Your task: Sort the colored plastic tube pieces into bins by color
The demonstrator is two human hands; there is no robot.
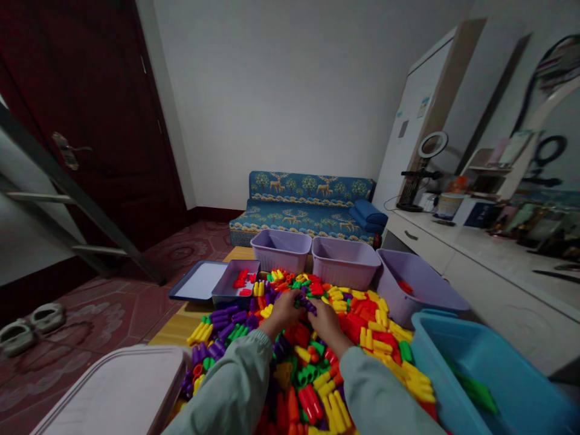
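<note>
Bullet-shaped plastic building pieces (308, 402) in red, yellow, green, orange and purple lie in a thick heap over the table. Above the middle of the heap, my left hand (285, 312) and my right hand (324, 321) meet with fingers closed. Between them is a small purple plastic piece (307, 303), pinched from both sides; whether it is one piece or a joined pair I cannot tell. The fingertips partly cover it. Both forearms, in pale green sleeves, cross the near part of the heap.
Behind the heap stand a lilac bin (281, 254), a second lilac bin (347, 266) and a third (421, 284). A blue bin (512, 350) with a green piece is at right. A shallow box (222, 290) holds red pieces; a white lid (118, 386) lies near left.
</note>
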